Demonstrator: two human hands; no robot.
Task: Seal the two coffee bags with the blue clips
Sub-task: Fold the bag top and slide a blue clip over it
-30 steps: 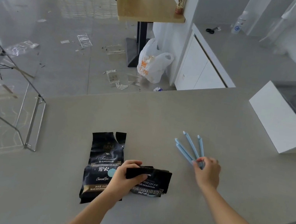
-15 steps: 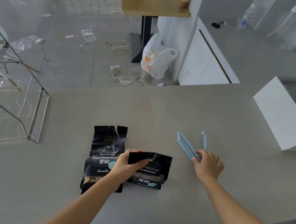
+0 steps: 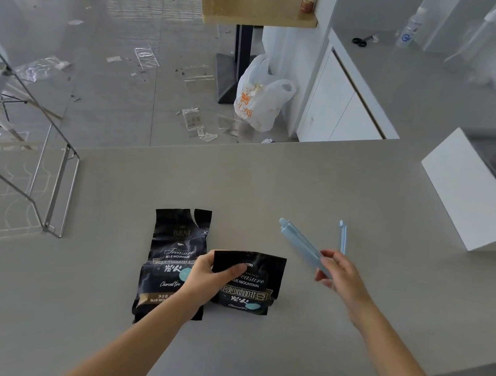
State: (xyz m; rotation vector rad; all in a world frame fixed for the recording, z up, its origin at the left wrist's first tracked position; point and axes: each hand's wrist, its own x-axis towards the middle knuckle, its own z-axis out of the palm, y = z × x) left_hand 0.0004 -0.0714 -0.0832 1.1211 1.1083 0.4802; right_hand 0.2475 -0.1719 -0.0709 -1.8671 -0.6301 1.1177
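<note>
Flat on the grey counter, torn-top coffee bag. Beside it, folded coffee bag, crinkly and limp, pinned under left hand, thumb pressing. Stiff, light blue clip pinched by right hand; spare clip behind.

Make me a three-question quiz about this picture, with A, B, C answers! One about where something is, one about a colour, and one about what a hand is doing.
1. Where is the white box?
A. on the counter's far right
B. on the floor
C. under the bags

2. What colour are the clips?
A. red
B. light blue
C. green

3. What is the left hand doing?
A. resting flat and empty
B. waving in the air
C. gripping the folded coffee bag

Answers:
1 A, it stands on the counter.
2 B, the held clip and the spare clip are both pale blue.
3 C, its thumb pinches the bag's top edge.
</note>
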